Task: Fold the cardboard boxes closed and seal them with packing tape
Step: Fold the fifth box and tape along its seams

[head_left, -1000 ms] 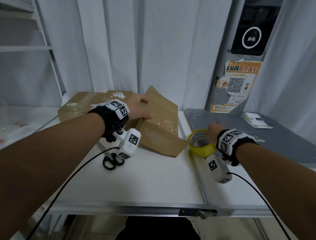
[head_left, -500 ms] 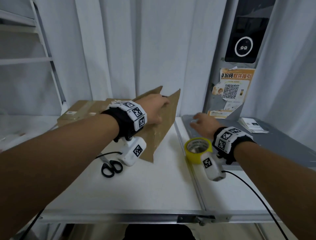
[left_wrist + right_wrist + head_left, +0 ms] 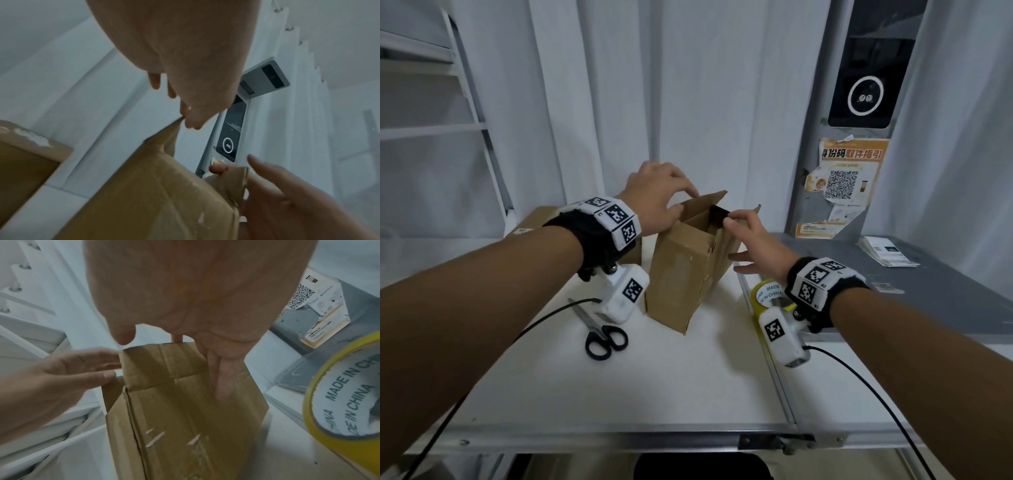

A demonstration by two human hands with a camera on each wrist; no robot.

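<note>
- Head view: the left hand (image 3: 654, 198) pinches a top flap of the upright cardboard box (image 3: 681, 270); its fingers curl over the flap edge.
- The right hand (image 3: 753, 243) grips the opposite flap with the thumb hooked over the edge and the fingers spread.
- The box stands open-topped on the white table (image 3: 654, 387).
- Yellow tape roll (image 3: 767, 293) lies just right of it, scissors (image 3: 602, 332) to the left.

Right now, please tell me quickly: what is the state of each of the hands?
Left hand: pinches the top flap of the upright cardboard box.
Right hand: thumb and a finger pinch the opposite flap; other fingers straight.
</note>
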